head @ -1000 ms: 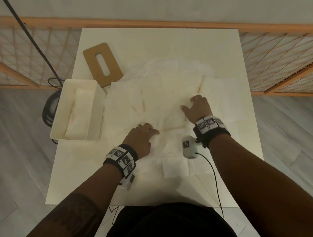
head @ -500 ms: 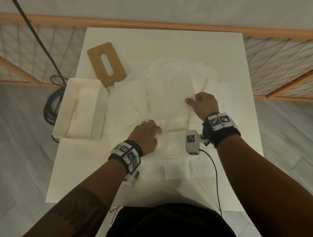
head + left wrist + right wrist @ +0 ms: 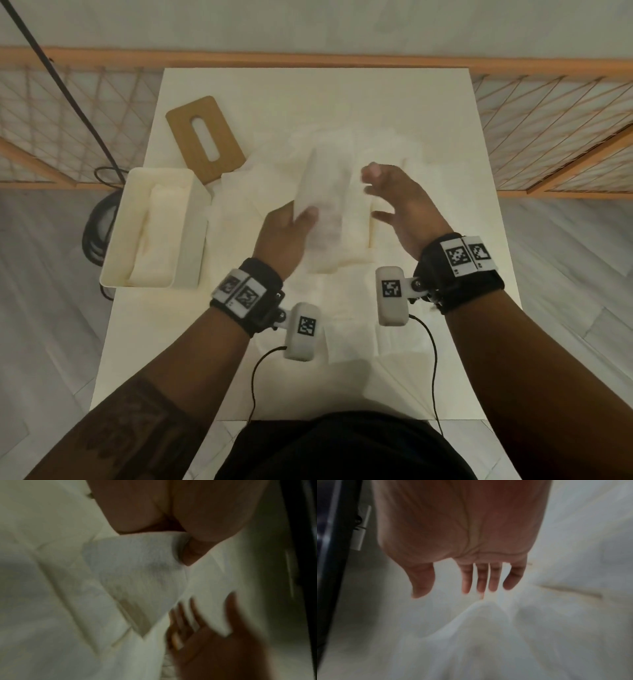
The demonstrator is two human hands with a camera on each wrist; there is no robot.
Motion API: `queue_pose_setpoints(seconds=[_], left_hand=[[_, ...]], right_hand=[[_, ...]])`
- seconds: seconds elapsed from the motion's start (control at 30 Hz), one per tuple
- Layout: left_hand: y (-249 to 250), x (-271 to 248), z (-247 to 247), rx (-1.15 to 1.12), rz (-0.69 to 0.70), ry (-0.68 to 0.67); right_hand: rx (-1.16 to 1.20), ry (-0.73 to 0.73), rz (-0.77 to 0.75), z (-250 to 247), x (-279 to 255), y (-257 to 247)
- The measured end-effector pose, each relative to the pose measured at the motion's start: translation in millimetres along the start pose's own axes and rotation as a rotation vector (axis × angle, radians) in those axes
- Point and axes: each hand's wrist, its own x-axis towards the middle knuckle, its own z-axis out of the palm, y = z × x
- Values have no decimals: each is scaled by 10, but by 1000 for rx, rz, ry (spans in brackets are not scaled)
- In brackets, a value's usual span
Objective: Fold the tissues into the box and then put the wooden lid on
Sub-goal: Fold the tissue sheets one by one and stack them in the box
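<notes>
My left hand (image 3: pixel 291 222) holds a folded white tissue (image 3: pixel 325 192) by its near end, lifted over the spread of loose tissues (image 3: pixel 346 284) on the table; the left wrist view shows the same tissue (image 3: pixel 137 577) pinched under my thumb. My right hand (image 3: pixel 394 202) hovers just right of it with straight, spread fingers (image 3: pixel 481 578) and nothing in them. The white box (image 3: pixel 185 236) stands at the table's left edge with folded tissues inside. Behind the box lies the wooden lid (image 3: pixel 205 137) with its slot, flat on the table.
The white table (image 3: pixel 428 102) is small, with an orange wooden rail and netting (image 3: pixel 548 120) behind and beside it. A black cable coil (image 3: pixel 96 226) lies on the floor left of the box. Wrist camera cables hang near my body.
Both hands have risen off the tissue spread. The left hand has lifted a folded tissue, and the right hand has let go and opened beside it.
</notes>
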Motion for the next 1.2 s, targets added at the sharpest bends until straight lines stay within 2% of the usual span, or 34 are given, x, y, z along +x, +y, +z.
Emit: queue_pose_setpoints(seconds=[0.07, 0.1, 0.23, 0.3, 0.43, 0.53, 0.67, 0.73, 0.87, 0.97, 1.07, 1.2], left_hand=[[63, -63, -128, -343, -170, -39], [74, -94, -186, -449, -230, -76], [93, -193, -357, -721, -373, -164], [108, -220, -382, -786, -415, -199], [42, -235, -448, -740, -418, -192], [-55, -145, -527, -590, -384, -119], [-174, -50, -597, -267, -233, -91], [-232, -38, -617, -189, -172, -72], [-287, -28, -612, -260, -201, -23], [-277, -50, -609, -329, -204, -63], [-281, -54, -628, -410, -229, -103], [-391, -45, -673, -511, -352, -224]], right_hand=[[-61, 56, 74, -104, 44, 139], [-65, 13, 142, -133, 63, 209], [86, -365, 419, -121, 22, 366], [172, -441, 461, -67, -2, 426], [256, -366, 372, 38, -32, 495], [277, -297, 300, -8, -25, 473], [252, -233, 224, -136, -24, 444], [198, -172, 177, -185, -31, 428], [53, -141, 76, -248, -56, 404], [-21, -162, 46, -292, -97, 363], [-11, -203, 77, -324, -107, 355], [71, -204, 177, -383, -94, 432]])
